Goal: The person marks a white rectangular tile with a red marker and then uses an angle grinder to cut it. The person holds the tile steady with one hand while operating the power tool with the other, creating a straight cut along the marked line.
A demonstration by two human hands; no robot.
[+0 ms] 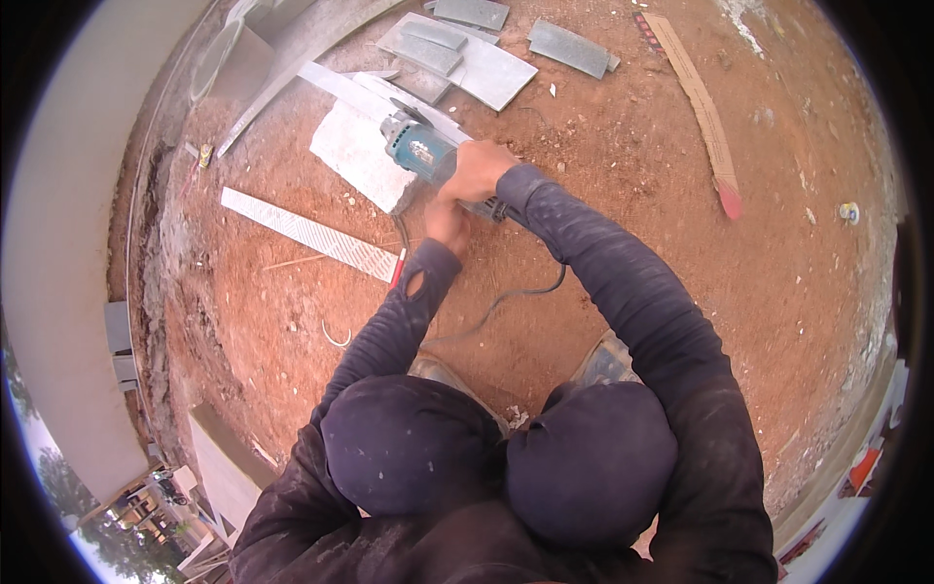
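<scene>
A teal angle grinder (pixel 420 151) is held out in front of me. My right hand (pixel 477 171) is wrapped round the top of its body. My left hand (pixel 446 224) closes on it lower down, its fingers partly hidden by the tool. The dark edge of the disc shows at the grinder's far end, against a pale tile strip (pixel 341 90) that rests on a rough white block (pixel 352 156). A black cord (pixel 506 297) runs from the grinder's rear end, curving over the soil toward my feet.
A striped white tile strip (pixel 306 234) lies left, with a red-and-white pencil-like stick (pixel 398 267) at its end. Grey tiles (pixel 496 73) are stacked at the back. A long cardboard strip (pixel 696 97) lies right, and a small roll (pixel 849 213) farther right. A pale wall (pixel 68 224) borders the left.
</scene>
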